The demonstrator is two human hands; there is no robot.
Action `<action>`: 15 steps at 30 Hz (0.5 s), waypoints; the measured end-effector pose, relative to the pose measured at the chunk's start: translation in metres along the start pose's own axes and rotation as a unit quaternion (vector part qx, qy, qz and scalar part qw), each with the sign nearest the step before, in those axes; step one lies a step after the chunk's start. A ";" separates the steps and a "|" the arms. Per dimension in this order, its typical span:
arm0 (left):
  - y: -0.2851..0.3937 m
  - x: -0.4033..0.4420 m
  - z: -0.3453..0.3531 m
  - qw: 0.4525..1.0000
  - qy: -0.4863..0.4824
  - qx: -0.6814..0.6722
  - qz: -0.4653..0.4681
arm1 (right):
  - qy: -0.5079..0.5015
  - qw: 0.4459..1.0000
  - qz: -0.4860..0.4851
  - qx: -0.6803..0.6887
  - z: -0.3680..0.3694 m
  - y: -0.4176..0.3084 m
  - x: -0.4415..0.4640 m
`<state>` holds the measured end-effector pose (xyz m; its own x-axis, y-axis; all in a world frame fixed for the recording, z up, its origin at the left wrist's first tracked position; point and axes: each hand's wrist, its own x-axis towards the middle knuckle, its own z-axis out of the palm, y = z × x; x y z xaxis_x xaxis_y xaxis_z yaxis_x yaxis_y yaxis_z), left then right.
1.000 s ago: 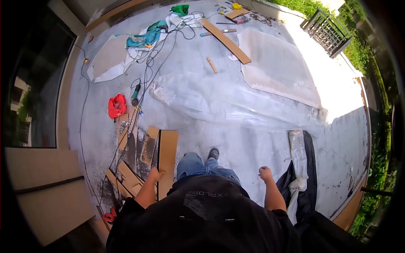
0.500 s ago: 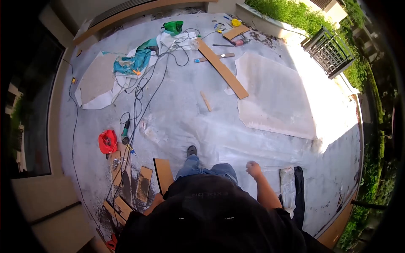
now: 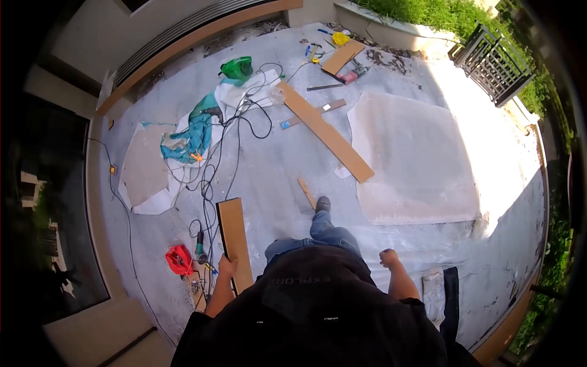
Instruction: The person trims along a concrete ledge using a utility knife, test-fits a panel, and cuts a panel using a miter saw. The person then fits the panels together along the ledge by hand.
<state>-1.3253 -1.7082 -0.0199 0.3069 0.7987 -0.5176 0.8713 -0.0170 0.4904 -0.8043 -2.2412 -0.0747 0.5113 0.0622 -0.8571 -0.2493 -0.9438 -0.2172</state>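
My left hand (image 3: 227, 267) grips the dark left edge of a long brown board (image 3: 233, 227), which I carry at my left side. On the right, my right hand (image 3: 387, 257) swings free over plastic sheeting, its fingers curled with nothing visible in them. Ahead lies another long brown board (image 3: 330, 133), slanting across a narrow level-like strip (image 3: 313, 114). A short thin wooden strip (image 3: 306, 192) is on the floor by my shoe (image 3: 323, 204). Left of the carried board are a green angle grinder (image 3: 200, 248) and a red round object (image 3: 179, 260).
Tangled black cables (image 3: 208, 165) run along the left floor. Beyond them are a teal cloth (image 3: 191, 137) and a green bag-like item (image 3: 236, 68). A pale sheet (image 3: 416, 159) covers floor at right. A pink-red power tool (image 3: 353, 74) and a short board (image 3: 343, 56) lie at the back.
I have stepped forward. The board in my left hand has come up and ahead, showing more of its length. My right hand is still curled; cut pieces at lower left have mostly left view.
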 end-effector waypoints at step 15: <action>0.317 0.402 -0.057 0.982 -0.128 0.140 -0.014 | 0.104 0.942 -0.298 0.113 -0.225 -0.653 0.193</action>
<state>-0.9473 -1.3578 -0.0324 0.3370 0.6249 -0.7042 0.9406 -0.1911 0.2805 -0.3581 -1.6858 0.0070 0.7599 0.4723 -0.4467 -0.0232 -0.6670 -0.7447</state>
